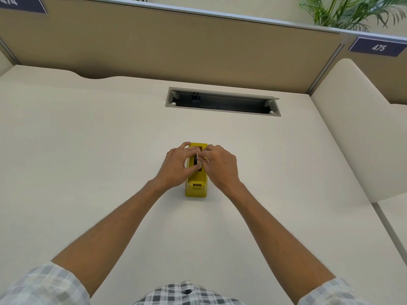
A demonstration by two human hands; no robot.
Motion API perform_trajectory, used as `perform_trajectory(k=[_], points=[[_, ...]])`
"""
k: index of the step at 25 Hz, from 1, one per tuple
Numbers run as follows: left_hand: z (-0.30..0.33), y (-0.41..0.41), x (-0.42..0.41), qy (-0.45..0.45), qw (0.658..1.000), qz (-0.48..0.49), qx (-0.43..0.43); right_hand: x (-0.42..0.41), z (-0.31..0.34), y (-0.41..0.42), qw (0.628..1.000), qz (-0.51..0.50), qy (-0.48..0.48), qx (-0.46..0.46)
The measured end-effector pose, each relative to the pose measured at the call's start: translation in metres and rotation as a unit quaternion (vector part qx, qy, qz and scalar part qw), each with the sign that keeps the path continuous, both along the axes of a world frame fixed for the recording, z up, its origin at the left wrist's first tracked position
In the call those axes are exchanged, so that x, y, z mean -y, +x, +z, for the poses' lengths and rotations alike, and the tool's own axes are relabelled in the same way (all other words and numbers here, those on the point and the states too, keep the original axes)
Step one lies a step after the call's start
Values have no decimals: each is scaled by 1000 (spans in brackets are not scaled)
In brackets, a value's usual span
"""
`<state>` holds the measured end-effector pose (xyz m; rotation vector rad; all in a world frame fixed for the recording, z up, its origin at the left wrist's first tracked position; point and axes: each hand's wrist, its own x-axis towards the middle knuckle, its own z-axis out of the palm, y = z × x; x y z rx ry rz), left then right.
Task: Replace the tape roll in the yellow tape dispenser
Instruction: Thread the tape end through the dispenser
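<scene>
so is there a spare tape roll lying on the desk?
No; the desk shows only the yellow tape dispenser, with both hands on it.

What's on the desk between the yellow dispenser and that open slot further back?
Nothing: in the head view the desk is bare between the dispenser and the slot.

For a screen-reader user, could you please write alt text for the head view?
Both hands work at the top of a yellow tape dispenser on a pale desk: the left hand grips its side, the right hand pinches something small and white above its slot. Behind lie an open cable tray and a tan partition.
</scene>
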<state>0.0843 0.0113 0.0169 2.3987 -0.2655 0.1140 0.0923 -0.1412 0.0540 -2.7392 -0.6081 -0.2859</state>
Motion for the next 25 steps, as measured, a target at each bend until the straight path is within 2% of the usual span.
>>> perform_trajectory(k=[6, 12, 25], points=[[1, -3, 0, 3, 1000, 2, -5, 2, 1, 0, 1000, 7, -30, 3], [-5, -14, 1, -64, 998, -9, -21, 2, 4, 4, 999, 10, -3, -49], [-14, -14, -7, -131, 986, -34, -96, 2, -1, -8, 999, 14, -13, -47]])
